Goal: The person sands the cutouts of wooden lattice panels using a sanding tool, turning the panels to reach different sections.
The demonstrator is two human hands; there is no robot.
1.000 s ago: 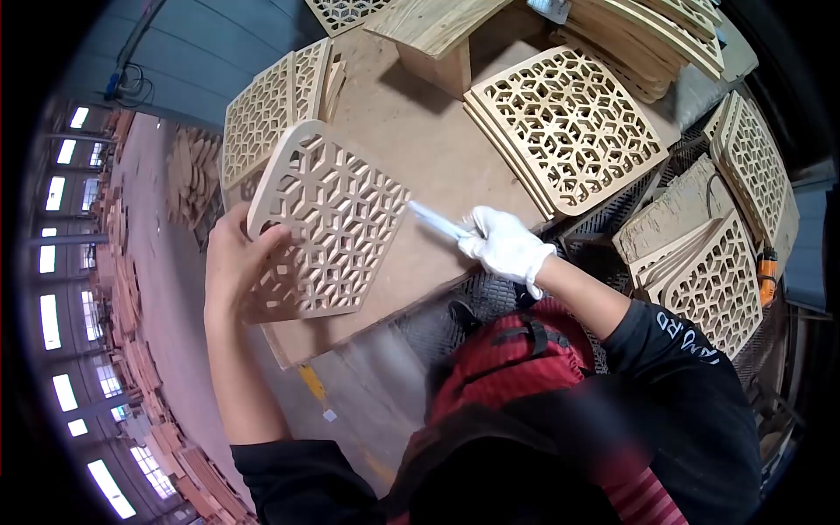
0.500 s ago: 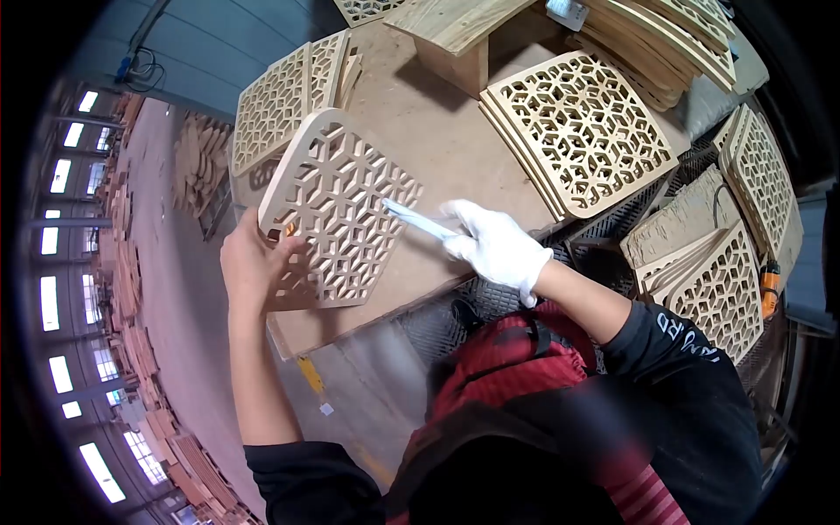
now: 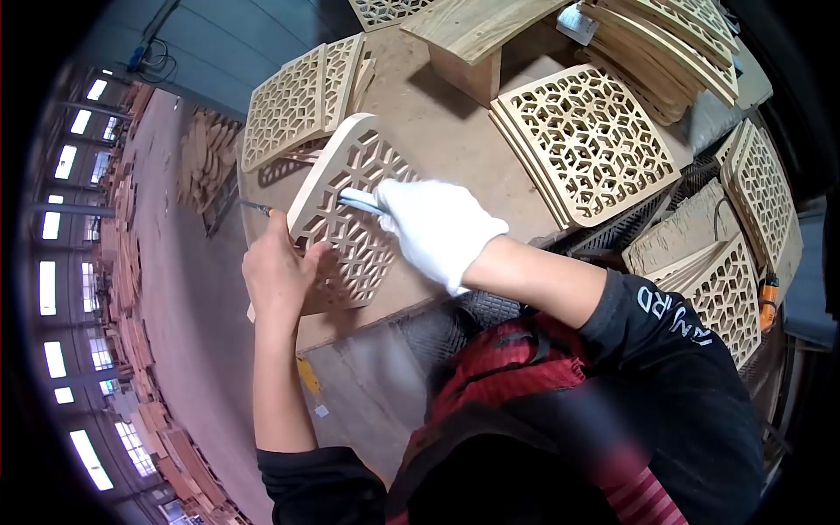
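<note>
My bare left hand (image 3: 282, 271) grips the left edge of a wooden lattice panel (image 3: 381, 162), holding it tilted up off the table. A thin dark pointed tool (image 3: 255, 206) sticks out beside its fingers; its kind is not clear. My right hand (image 3: 442, 229), in a white glove, is closed around a flat light-blue strip (image 3: 360, 201), perhaps folded sandpaper. The strip's end lies against the panel's cut-outs near its upper left part. The glove hides part of the panel's right side.
A brown worktable (image 3: 420, 114) carries a stack of lattice panels (image 3: 586, 144), leaning panels (image 3: 284, 105) and a wooden bench-like board (image 3: 477, 26). More panels (image 3: 726, 293) stand at the right, near an orange tool (image 3: 768, 302). Timber piles line the hall at left.
My right hand has moved left with the strip, from the panel's right edge onto its upper left part. The panel has turned more edge-on, and a dark pointed tool now shows by my left fingers.
</note>
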